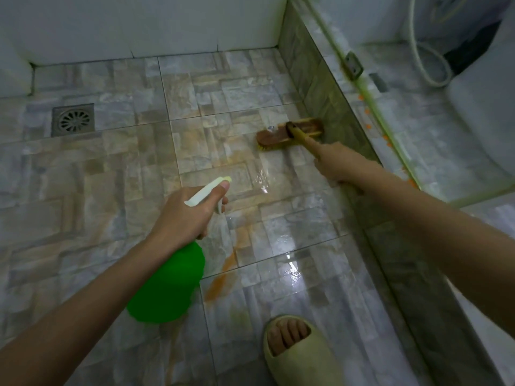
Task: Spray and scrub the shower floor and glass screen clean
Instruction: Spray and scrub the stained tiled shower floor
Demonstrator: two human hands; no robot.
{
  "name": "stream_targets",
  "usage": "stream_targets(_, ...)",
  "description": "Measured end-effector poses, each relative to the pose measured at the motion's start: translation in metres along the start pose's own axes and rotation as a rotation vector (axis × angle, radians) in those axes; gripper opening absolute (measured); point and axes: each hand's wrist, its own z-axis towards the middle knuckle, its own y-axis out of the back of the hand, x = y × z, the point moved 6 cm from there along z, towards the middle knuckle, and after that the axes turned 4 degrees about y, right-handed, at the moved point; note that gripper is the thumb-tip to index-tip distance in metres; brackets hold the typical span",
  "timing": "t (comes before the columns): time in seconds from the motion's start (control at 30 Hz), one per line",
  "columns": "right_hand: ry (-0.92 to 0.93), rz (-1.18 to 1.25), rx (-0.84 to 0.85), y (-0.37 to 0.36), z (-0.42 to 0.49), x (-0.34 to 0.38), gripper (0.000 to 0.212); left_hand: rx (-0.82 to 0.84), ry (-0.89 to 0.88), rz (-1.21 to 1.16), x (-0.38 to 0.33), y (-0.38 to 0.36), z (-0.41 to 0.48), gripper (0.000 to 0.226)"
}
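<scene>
Two risks stand out. The floor (111, 168) around your slipper (301, 355) is wet and glossy, so if you lean further toward the brush (289, 133) with both hands full, that foot could slide and you'd have nothing free to catch yourself. The brush head also sits on the tiles right at the foot of the screen (328, 90), one end touching it or nearly so. A hard sideways stroke could knock the wooden block against the glass or its bracket (354, 66).

A smaller worry is the bottle (170, 285). Its nozzle (223, 179) aims at the tiles ahead of you, short of the brush, so a squeeze now would wet ground that is already shining and miss the orange streak (223, 274) nearer you.

Your left hand (189, 215) is wrapped tightly round the bottle's neck, and one fingertip rides high beside the nozzle. I can't tell whether a finger is pulling the trigger (220, 207). Your right hand (340, 165) is closed round the brush handle, with the forefinger laid straight along it toward the head. The handle slants down, and the yellow bristles press on the floor.
</scene>
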Motion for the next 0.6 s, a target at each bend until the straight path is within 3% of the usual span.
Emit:
stream_targets(0.17, 0.123, -0.061, 0.268, -0.017, -0.088, 0.019, 0.075, 0.012, 0.030, 0.033, 0.017, 0.017, -0.011, 0.048)
stream_targets(0.33, 0.288, -0.097, 0.182, -0.028, -0.069, 0.052, 0.071, 0.059, 0.035, 0.114, 0.032, 0.024, -0.026, 0.060)
stream_targets(0.5, 0.407, -0.281, 0.444, -0.004, -0.101, 0.029, 0.069, 0.104, 0.097, 0.175, 0.051, 0.027, -0.058, 0.057)
stream_targets(0.6, 0.486, -0.273, 0.426, -0.014, -0.105, 0.060, 0.069, 0.123, 0.163, 0.180, 0.067, 0.026, -0.073, 0.069)
